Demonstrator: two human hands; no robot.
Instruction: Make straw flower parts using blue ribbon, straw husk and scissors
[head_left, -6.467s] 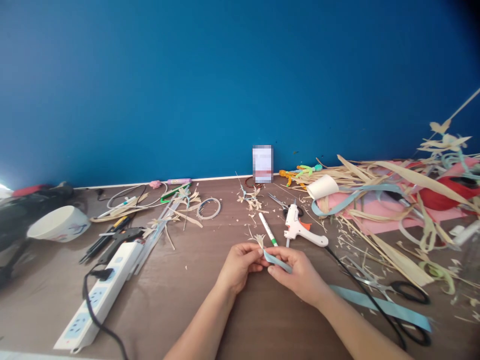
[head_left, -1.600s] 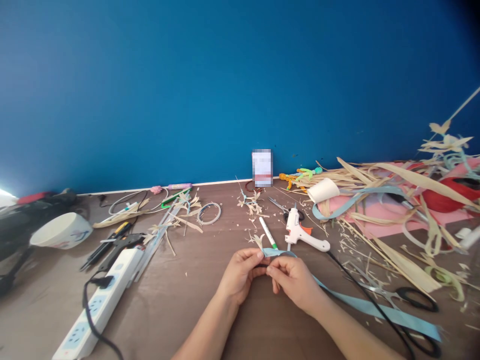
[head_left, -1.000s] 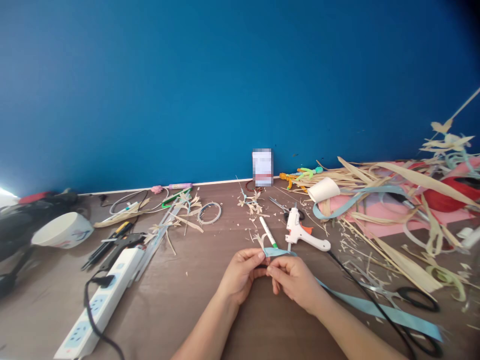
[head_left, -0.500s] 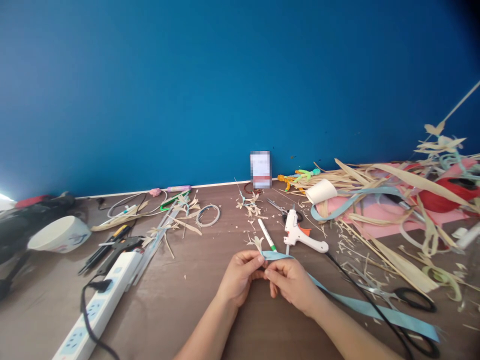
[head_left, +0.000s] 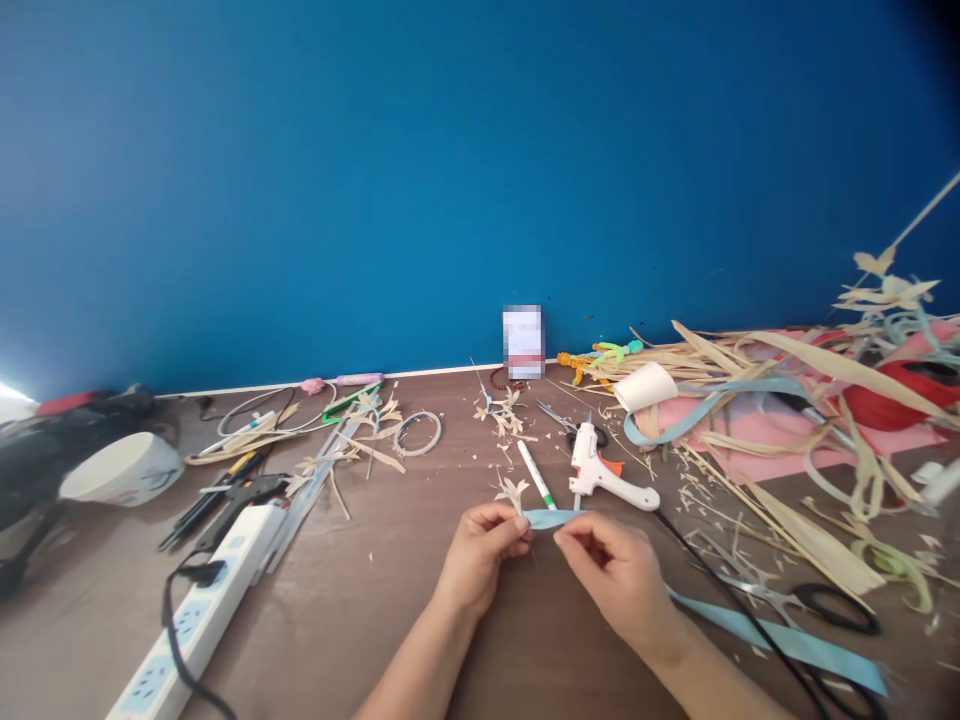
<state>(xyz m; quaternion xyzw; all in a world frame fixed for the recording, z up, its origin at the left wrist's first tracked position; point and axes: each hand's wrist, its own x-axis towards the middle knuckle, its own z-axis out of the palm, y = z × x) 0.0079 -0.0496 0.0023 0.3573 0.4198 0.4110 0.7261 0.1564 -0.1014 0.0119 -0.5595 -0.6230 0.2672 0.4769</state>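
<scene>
My left hand (head_left: pixel 480 555) pinches one end of a light blue ribbon (head_left: pixel 551 518) just above the brown table (head_left: pixel 352 600). My right hand (head_left: pixel 615 575) pinches the same strip a little to the right, so a short flat length is stretched between the two hands. The rest of the ribbon trails off to the right behind my right wrist along the table (head_left: pixel 787 640). A small dried-leaf flower (head_left: pixel 512 490) lies just beyond my left fingertips. A white and green marker (head_left: pixel 536 474) and a white glue gun (head_left: pixel 604 470) lie close behind the hands.
A white power strip (head_left: pixel 195 615) with a black cord lies at the left, with a white bowl (head_left: pixel 120 468) and dark pliers (head_left: pixel 225 492) beyond it. Black-handled scissors (head_left: pixel 817 605) lie at the right. A paper cup (head_left: pixel 643 386) and dried leaf strips on pink sheet (head_left: pixel 757 425) crowd the back right.
My right hand has slid a little to the right along the ribbon and drawn apart from the left, so the short length between them now lies flatter and more stretched.
</scene>
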